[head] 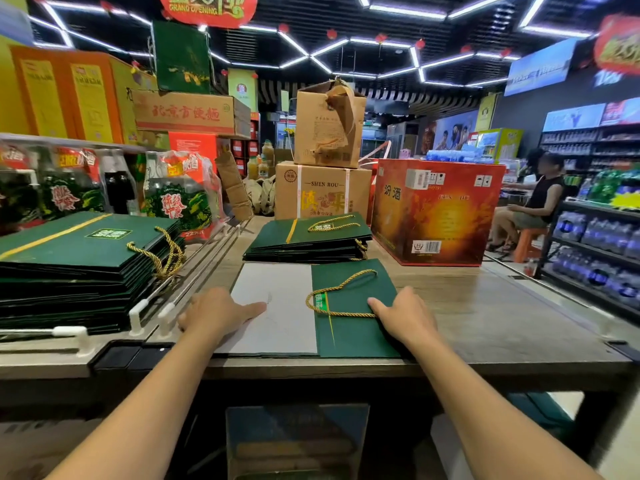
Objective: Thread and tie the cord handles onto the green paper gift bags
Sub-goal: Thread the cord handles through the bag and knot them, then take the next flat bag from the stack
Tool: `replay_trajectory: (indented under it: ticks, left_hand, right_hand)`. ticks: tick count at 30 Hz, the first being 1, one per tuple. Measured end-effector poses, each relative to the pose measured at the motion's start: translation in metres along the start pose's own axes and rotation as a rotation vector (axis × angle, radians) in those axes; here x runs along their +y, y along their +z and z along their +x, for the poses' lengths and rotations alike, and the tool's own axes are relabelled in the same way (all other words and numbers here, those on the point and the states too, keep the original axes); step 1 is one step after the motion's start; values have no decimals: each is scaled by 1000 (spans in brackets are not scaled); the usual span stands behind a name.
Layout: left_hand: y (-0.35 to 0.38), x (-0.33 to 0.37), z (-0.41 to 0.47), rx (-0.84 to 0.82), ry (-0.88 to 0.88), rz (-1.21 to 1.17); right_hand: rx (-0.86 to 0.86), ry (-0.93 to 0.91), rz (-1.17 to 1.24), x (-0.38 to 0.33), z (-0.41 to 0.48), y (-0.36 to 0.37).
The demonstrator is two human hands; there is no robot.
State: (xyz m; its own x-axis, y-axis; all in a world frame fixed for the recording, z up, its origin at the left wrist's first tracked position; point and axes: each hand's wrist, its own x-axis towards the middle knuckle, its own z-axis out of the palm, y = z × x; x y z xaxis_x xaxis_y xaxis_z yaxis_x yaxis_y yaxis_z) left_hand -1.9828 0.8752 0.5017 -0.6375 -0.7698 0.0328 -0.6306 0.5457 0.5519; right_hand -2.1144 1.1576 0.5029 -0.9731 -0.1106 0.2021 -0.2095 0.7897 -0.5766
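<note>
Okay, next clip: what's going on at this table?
A person stands at a shop table working on a flat green paper bag. The left hand presses flat on the grey panel alongside it. The right hand rests on the green face, fingers touching the gold cord handle looped there. A stack of corded bags sits on the left, another stack behind.

One head-worn camera looks forward and down across the table (485,306), close above the left hand (221,311) and right hand (405,317); the edges perhaps smear.
</note>
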Motion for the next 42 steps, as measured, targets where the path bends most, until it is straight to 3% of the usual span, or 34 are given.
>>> replay_trajectory:
  ticks: [4, 10, 14, 20, 25, 35, 42]
  left_hand:
    - [-8, 6, -7, 25, 31, -389]
    - [-15, 33, 14, 131, 233, -635]
    - [-16, 56, 64, 151, 291, -658]
    - [-17, 84, 155, 141, 228, -658]
    - [-30, 119, 201, 130, 163, -627]
    - [-47, 196, 260, -51, -6, -535]
    - [-11, 189, 307, -89, -103, -513]
  right_hand:
    - [79, -49, 215, 0, 3, -5]
    - [145, -110, 465, -7, 38, -1]
    - [184, -130, 512, -27, 91, 2]
    - [189, -125, 456, -75, 187, 5]
    - [117, -59, 410, -103, 243, 4]
    - [-42, 116, 282, -138, 321, -3]
    - [-169, 196, 165, -130, 352, 22]
